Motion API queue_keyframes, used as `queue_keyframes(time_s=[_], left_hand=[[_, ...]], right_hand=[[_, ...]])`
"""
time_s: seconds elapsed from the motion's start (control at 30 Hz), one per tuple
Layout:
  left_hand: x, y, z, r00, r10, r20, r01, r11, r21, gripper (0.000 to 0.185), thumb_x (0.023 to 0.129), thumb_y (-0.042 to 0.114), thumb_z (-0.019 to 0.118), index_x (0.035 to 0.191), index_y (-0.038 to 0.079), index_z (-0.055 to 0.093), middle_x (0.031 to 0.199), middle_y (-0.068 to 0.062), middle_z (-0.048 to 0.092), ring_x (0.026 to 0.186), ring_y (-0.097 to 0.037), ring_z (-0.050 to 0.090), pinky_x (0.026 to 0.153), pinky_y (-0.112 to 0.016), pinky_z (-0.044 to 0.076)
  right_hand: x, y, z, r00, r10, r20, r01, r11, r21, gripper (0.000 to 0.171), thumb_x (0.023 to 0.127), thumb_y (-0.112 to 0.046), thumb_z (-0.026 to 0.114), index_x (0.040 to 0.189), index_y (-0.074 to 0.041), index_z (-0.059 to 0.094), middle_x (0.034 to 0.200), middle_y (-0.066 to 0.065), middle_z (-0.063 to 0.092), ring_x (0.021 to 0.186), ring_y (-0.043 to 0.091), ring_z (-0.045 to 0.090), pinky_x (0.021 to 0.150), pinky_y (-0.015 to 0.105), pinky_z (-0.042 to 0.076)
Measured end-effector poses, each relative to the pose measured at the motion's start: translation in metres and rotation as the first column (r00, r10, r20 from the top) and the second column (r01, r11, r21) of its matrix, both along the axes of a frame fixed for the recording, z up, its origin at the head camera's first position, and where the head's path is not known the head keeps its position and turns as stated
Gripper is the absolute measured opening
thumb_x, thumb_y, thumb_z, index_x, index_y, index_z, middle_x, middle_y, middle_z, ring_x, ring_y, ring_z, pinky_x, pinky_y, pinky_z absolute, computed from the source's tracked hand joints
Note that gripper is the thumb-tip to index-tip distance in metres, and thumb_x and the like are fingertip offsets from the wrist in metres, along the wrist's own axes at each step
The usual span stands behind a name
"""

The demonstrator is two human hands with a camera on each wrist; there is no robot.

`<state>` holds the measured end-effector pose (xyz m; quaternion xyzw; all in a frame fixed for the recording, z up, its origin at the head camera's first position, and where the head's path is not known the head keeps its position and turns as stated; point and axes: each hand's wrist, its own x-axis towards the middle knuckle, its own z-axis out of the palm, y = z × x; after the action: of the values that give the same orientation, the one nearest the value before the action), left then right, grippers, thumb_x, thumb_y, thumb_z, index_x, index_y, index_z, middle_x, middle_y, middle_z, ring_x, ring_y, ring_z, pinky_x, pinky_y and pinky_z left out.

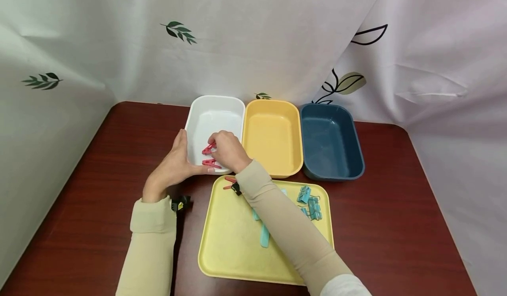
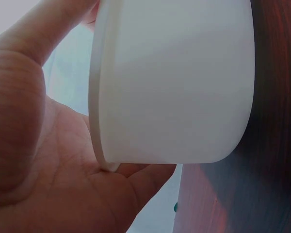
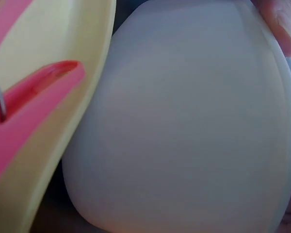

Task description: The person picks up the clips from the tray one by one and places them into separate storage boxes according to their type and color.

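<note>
In the head view, my left hand (image 1: 172,166) holds the near left corner of a white bin (image 1: 215,104), thumb along its front rim and fingers against its left side. The left wrist view shows that palm close around the white bin's rim (image 2: 95,97). My right hand (image 1: 229,150) reaches down into the bin and pinches a red clothespin (image 1: 207,149); its fingertips are partly hidden. Another red clothespin (image 1: 211,164) lies inside by the front wall. On the yellow tray (image 1: 225,252), another clothespin (image 3: 36,97) sits near the edge, below my right wrist.
A yellow bin (image 1: 273,137) and a dark blue bin (image 1: 330,142) stand in a row right of the white one. Several teal binder clips (image 1: 314,209) lie on the tray's right side. Light teal pieces (image 1: 264,235) are partly covered by my right forearm. A curtain (image 1: 237,36) hangs behind the table.
</note>
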<state>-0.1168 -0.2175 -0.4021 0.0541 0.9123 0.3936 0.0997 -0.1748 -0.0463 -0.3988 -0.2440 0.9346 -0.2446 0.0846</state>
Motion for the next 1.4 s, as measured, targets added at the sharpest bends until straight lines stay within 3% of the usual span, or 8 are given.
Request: queue_keyframes(time_s=[0.27,0.67,0.93,1.4], left_hand=[[-0.0012,0.0009,-0.0007,1.000,-0.001,-0.006,0.001,1.000,0.002,0.136,0.077,0.043,0.087,0.156,-0.006,-0.013,0.165,-0.024,-0.010,0.151,-0.041,0.006,0.117,-0.057,0.024],[0.0006,-0.0008,-0.0010,1.000,0.005,0.002,-0.005,1.000,0.010,0.140,0.075,0.047,0.088,0.156,-0.005,-0.014,0.165,-0.023,-0.011,0.151,-0.040,0.006,0.118,-0.056,0.022],[0.0007,-0.0008,-0.0003,1.000,0.003,0.001,-0.003,1.000,0.004,0.139,0.075,0.044,0.088,0.155,-0.006,-0.013,0.165,-0.024,-0.011,0.151,-0.040,0.005,0.118,-0.056,0.021],[0.0024,-0.0006,0.0007,1.000,-0.004,-0.010,0.004,1.000,0.011,0.140,0.075,0.050,0.087,0.157,0.000,-0.014,0.165,-0.021,-0.010,0.150,-0.041,0.007,0.115,-0.059,0.026]], right_hand=[[-0.0006,-0.0021,-0.0006,0.998,-0.034,0.048,0.031,0.998,0.061,0.029,0.089,-0.006,0.073,0.119,-0.007,0.072,0.115,0.005,0.069,0.102,0.018,0.063,0.092,0.028,0.050],[0.0012,-0.0076,-0.0034,1.000,-0.029,-0.005,0.029,0.986,0.165,0.026,0.093,-0.002,0.063,0.115,-0.008,0.074,0.111,0.007,0.071,0.102,0.019,0.066,0.089,0.030,0.053],[-0.0003,-0.0088,-0.0030,0.999,-0.050,0.013,0.046,0.981,0.186,0.021,0.092,-0.002,0.065,0.109,-0.009,0.075,0.105,0.005,0.073,0.095,0.018,0.068,0.081,0.030,0.055],[0.0005,-0.0077,-0.0044,0.999,-0.034,0.032,0.028,0.986,0.166,0.028,0.092,-0.002,0.065,0.117,-0.010,0.074,0.113,0.005,0.072,0.100,0.019,0.068,0.086,0.031,0.055]])
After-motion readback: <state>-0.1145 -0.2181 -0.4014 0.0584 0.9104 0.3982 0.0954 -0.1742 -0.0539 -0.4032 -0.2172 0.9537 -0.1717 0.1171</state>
